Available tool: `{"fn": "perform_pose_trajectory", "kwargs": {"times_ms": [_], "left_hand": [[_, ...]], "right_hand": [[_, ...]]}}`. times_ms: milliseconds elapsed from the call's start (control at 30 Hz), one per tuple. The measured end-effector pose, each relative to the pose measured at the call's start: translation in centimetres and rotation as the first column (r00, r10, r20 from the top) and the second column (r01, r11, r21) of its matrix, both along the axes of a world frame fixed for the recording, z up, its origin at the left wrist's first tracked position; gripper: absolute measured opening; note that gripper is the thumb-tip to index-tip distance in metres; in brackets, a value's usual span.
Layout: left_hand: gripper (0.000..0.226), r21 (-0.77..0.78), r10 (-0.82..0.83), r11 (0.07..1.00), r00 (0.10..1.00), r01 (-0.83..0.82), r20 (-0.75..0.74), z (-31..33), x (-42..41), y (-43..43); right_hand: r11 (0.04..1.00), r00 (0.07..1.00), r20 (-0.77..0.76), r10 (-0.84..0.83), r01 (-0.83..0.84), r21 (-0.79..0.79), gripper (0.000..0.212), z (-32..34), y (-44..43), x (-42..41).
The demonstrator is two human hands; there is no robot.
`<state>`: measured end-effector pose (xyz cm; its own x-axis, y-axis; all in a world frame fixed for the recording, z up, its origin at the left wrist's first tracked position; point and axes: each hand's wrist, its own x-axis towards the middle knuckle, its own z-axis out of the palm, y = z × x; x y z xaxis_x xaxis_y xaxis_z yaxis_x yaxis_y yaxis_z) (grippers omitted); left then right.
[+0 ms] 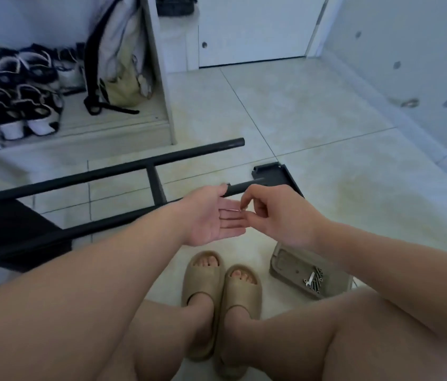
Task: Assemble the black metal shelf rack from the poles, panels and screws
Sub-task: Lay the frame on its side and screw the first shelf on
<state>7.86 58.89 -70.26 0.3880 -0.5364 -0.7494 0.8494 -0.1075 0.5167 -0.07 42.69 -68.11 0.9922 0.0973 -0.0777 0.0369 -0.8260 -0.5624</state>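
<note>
The partly built black rack (79, 177) lies on its side on the tiled floor, two long poles joined by a crossbar, with a black panel (16, 232) at its left end. Another black panel (277, 174) lies flat beyond my hands. My left hand (211, 215) is held palm up with straight fingers, just in front of a pole end (237, 189). My right hand (274, 213) pinches a small shiny part, probably a screw, at the left fingertips. A grey tray (296, 270) at my right knee holds several screws (316, 280) and a small wrench.
My feet in tan slippers (219, 295) rest on the floor below my hands. A low cupboard at the back left holds shoes (21, 92) and a backpack (118, 56). A white door (252, 31) stands at the back and a wall runs along the right.
</note>
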Motion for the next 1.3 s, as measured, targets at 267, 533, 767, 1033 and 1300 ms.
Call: {"fn": "perform_pose_trajectory", "kwargs": {"times_ms": [267,533,767,1033,1300], "left_hand": [[0.036,-0.003,0.204,0.979,0.978,-0.204,0.04,4.2,-0.6,9.1],[0.034,0.076,0.31,0.943,0.94,-0.323,0.145,5.5,0.6,15.6],[0.016,0.143,0.308,0.931,0.933,-0.336,0.187,1.1,2.4,17.4],[0.006,0.132,0.307,0.931,0.925,-0.341,0.222,-1.8,5.0,18.4],[0.016,0.515,-0.204,0.837,0.768,-0.184,0.607,-5.6,8.2,20.0]], "right_hand": [[0.989,0.993,0.092,-0.076,0.063,0.136,0.002,4.2,7.1,1.2],[0.991,0.991,-0.108,-0.076,0.088,0.105,0.01,4.2,12.2,4.1],[0.999,0.978,-0.209,0.003,-0.013,-0.044,0.007,2.1,14.0,8.7],[0.912,0.938,-0.308,0.159,-0.259,-0.319,0.044,-0.4,14.7,14.6],[0.796,0.893,-0.373,0.252,-0.411,-0.445,0.121,-7.4,12.8,16.2]]}}
